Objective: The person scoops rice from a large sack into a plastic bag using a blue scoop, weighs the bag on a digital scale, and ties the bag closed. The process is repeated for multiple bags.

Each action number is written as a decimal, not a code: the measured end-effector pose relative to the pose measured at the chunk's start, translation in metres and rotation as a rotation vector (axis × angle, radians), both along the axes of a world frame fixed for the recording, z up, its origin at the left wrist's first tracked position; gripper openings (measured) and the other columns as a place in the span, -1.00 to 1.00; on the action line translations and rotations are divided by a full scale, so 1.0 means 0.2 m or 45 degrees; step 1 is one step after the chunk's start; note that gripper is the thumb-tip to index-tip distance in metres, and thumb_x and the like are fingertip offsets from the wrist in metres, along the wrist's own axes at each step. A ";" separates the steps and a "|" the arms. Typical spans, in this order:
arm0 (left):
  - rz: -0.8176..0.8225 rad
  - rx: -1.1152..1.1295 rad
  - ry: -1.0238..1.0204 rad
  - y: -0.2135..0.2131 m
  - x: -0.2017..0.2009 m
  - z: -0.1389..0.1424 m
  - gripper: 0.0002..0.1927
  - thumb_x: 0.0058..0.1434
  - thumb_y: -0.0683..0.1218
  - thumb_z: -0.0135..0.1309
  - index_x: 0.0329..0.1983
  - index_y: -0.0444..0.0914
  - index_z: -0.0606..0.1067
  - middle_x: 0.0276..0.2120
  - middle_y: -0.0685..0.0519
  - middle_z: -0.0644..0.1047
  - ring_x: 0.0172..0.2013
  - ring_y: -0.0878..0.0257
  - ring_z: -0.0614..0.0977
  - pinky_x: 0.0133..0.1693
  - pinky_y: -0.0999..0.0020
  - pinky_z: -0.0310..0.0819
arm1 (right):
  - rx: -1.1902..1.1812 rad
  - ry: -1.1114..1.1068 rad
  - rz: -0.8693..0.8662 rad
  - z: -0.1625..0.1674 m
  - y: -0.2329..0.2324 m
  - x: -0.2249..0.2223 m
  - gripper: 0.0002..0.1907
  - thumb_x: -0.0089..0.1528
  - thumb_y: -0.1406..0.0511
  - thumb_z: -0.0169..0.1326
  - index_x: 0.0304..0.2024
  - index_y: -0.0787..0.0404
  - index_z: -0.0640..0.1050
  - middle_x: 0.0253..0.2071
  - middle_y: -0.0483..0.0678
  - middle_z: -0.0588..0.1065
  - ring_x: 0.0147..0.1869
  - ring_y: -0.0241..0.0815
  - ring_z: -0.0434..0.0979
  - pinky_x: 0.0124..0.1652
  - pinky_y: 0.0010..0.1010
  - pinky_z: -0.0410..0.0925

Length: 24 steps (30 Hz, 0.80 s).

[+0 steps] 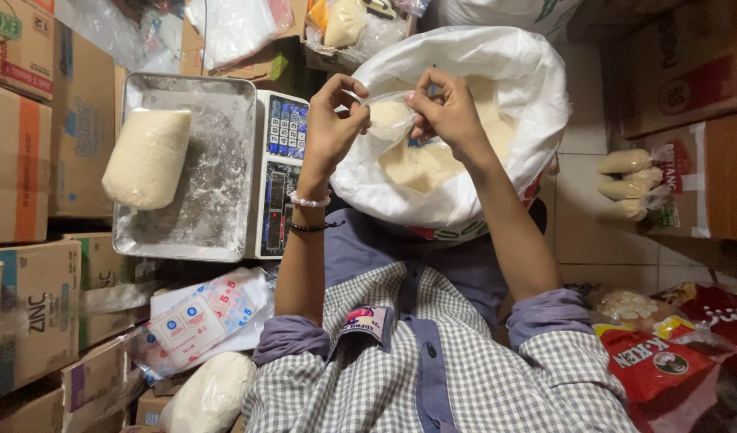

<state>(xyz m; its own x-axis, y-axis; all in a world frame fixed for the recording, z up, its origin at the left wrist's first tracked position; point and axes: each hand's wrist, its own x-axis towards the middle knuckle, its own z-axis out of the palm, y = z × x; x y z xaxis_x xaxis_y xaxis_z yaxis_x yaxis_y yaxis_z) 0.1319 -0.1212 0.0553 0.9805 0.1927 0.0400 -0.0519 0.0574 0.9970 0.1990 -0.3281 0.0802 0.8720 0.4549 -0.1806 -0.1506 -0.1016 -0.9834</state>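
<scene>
Both hands, the left hand (330,120) and the right hand (448,112), are pinching the mouth of a small clear bag (391,120), pulling it open over the big white sack (464,64) of pale powder, so spills are falling back inside. Beside, 1 filled bag (148,158) is lying on the scale tray (224,216).

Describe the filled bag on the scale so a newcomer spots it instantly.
Find the metal scale tray left of the big white sack. The filled bag lies on the tray's left side: a plump clear packet of pale powder, the only thing on the tray, untouched by either hand.
</scene>
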 end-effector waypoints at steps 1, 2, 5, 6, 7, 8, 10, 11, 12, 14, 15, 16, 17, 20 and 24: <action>-0.007 -0.023 -0.008 0.01 0.00 0.01 -0.83 0.17 -0.33 0.09 -0.16 -0.35 0.46 -0.51 0.12 0.50 -0.48 0.42 0.57 -0.41 0.53 0.52 | -0.006 -0.001 0.013 0.02 0.00 0.00 -0.79 0.35 0.32 0.17 -0.36 0.17 0.43 -0.58 -0.16 0.47 -0.59 -0.39 0.52 -0.62 -0.57 0.34; -0.014 -0.045 -0.016 0.02 -0.01 0.02 -0.83 0.18 -0.33 0.10 -0.16 -0.35 0.46 -0.52 0.13 0.49 -0.48 0.42 0.57 -0.41 0.53 0.51 | -0.011 -0.002 0.026 0.03 0.01 0.00 -0.80 0.34 0.31 0.17 -0.35 0.17 0.44 -0.58 -0.16 0.48 -0.59 -0.39 0.52 -0.61 -0.57 0.36; -0.021 -0.077 -0.044 0.04 -0.02 0.05 -0.83 0.19 -0.33 0.11 -0.15 -0.35 0.45 -0.52 0.14 0.49 -0.48 0.43 0.56 -0.41 0.54 0.49 | -0.015 -0.005 0.062 0.08 0.03 0.01 -0.79 0.35 0.29 0.17 -0.34 0.18 0.45 -0.57 -0.15 0.48 -0.59 -0.39 0.51 -0.58 -0.55 0.42; -0.020 -0.082 -0.055 0.05 -0.03 0.07 -0.83 0.20 -0.32 0.12 -0.15 -0.35 0.45 -0.52 0.15 0.49 -0.47 0.43 0.56 -0.41 0.54 0.48 | -0.012 -0.006 0.071 0.10 0.04 0.01 -0.79 0.36 0.29 0.17 -0.34 0.18 0.45 -0.56 -0.15 0.49 -0.58 -0.39 0.52 -0.57 -0.56 0.42; -0.014 -0.079 -0.074 0.06 -0.04 0.08 -0.83 0.21 -0.32 0.12 -0.15 -0.35 0.44 -0.52 0.15 0.49 -0.47 0.44 0.56 -0.40 0.54 0.48 | -0.009 -0.008 0.082 0.11 0.05 0.00 -0.79 0.36 0.29 0.17 -0.33 0.19 0.45 -0.56 -0.15 0.49 -0.57 -0.39 0.53 -0.56 -0.56 0.41; -0.007 -0.075 -0.092 0.07 -0.05 0.09 -0.83 0.22 -0.32 0.13 -0.14 -0.35 0.44 -0.52 0.16 0.49 -0.47 0.44 0.56 -0.40 0.54 0.48 | -0.006 -0.009 0.093 0.12 0.06 0.00 -0.79 0.37 0.28 0.17 -0.33 0.19 0.46 -0.55 -0.15 0.49 -0.56 -0.39 0.53 -0.55 -0.56 0.41; 0.021 -0.060 -0.116 0.10 -0.07 0.12 -0.83 0.23 -0.32 0.14 -0.14 -0.35 0.44 -0.52 0.16 0.50 -0.47 0.44 0.56 -0.40 0.54 0.48 | -0.016 -0.008 0.103 0.15 0.09 0.00 -0.79 0.36 0.28 0.18 -0.33 0.19 0.46 -0.56 -0.15 0.49 -0.56 -0.39 0.53 -0.55 -0.55 0.43; 0.040 -0.049 -0.123 0.11 -0.08 0.14 -0.83 0.23 -0.32 0.14 -0.14 -0.35 0.44 -0.51 0.15 0.51 -0.48 0.44 0.56 -0.40 0.54 0.48 | -0.021 -0.010 0.108 0.16 0.11 0.00 -0.79 0.36 0.28 0.18 -0.34 0.19 0.46 -0.56 -0.15 0.49 -0.57 -0.38 0.53 -0.55 -0.54 0.44; 0.060 -0.037 -0.129 0.13 -0.09 0.15 -0.84 0.23 -0.32 0.15 -0.15 -0.35 0.45 -0.51 0.15 0.52 -0.48 0.44 0.56 -0.40 0.54 0.48 | -0.015 -0.013 0.124 0.17 0.13 0.00 -0.78 0.36 0.28 0.18 -0.34 0.20 0.46 -0.56 -0.15 0.49 -0.57 -0.38 0.54 -0.56 -0.54 0.43; 0.079 -0.074 -0.100 0.16 -0.12 0.18 -0.82 0.22 -0.32 0.16 -0.14 -0.34 0.45 -0.49 0.17 0.50 -0.47 0.46 0.55 -0.40 0.55 0.49 | -0.003 -0.018 0.156 0.18 0.17 -0.01 -0.78 0.36 0.28 0.17 -0.33 0.20 0.45 -0.56 -0.14 0.49 -0.57 -0.36 0.55 -0.57 -0.53 0.40; 0.088 -0.093 -0.084 0.18 -0.13 0.19 -0.81 0.22 -0.31 0.17 -0.14 -0.34 0.45 -0.49 0.17 0.49 -0.46 0.46 0.55 -0.39 0.55 0.50 | -0.006 -0.021 0.163 0.18 0.19 -0.01 -0.78 0.35 0.28 0.17 -0.33 0.20 0.45 -0.56 -0.14 0.49 -0.57 -0.36 0.54 -0.57 -0.53 0.42; 0.104 -0.052 -0.098 0.20 -0.15 0.19 -0.81 0.22 -0.31 0.18 -0.14 -0.34 0.45 -0.48 0.17 0.49 -0.46 0.46 0.55 -0.38 0.55 0.50 | -0.010 -0.021 0.170 0.18 0.22 -0.01 -0.78 0.35 0.28 0.17 -0.33 0.20 0.45 -0.57 -0.14 0.48 -0.57 -0.36 0.53 -0.57 -0.52 0.44; 0.120 -0.011 -0.112 0.22 -0.16 0.20 -0.80 0.22 -0.31 0.18 -0.13 -0.34 0.45 -0.48 0.17 0.49 -0.45 0.46 0.55 -0.37 0.55 0.51 | -0.015 -0.022 0.177 0.17 0.24 -0.01 -0.79 0.35 0.27 0.17 -0.33 0.21 0.45 -0.57 -0.14 0.48 -0.58 -0.36 0.53 -0.57 -0.51 0.45; 0.169 -0.016 -0.124 0.27 -0.18 0.19 -0.80 0.22 -0.32 0.19 -0.13 -0.34 0.45 -0.47 0.17 0.49 -0.46 0.45 0.55 -0.39 0.53 0.52 | 0.016 -0.020 0.225 0.17 0.31 -0.02 -0.81 0.35 0.28 0.15 -0.31 0.21 0.46 -0.58 -0.13 0.48 -0.57 -0.33 0.56 -0.57 -0.50 0.46; 0.197 -0.071 -0.092 0.35 -0.23 0.18 -0.78 0.21 -0.33 0.19 -0.12 -0.32 0.44 -0.51 0.15 0.50 -0.50 0.43 0.55 -0.44 0.53 0.46 | 0.005 -0.018 0.291 0.14 0.40 -0.04 -0.81 0.36 0.26 0.15 -0.28 0.21 0.46 -0.58 -0.12 0.48 -0.58 -0.33 0.56 -0.59 -0.51 0.42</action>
<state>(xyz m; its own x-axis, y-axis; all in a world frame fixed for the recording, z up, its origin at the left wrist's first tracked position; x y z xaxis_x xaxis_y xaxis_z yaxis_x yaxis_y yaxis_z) 0.0850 -0.0516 0.0916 0.9338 0.3451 0.0939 -0.1355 0.0982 0.9859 0.1915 -0.2487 0.1086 0.7485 0.6419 -0.1664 -0.1100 -0.1273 -0.9857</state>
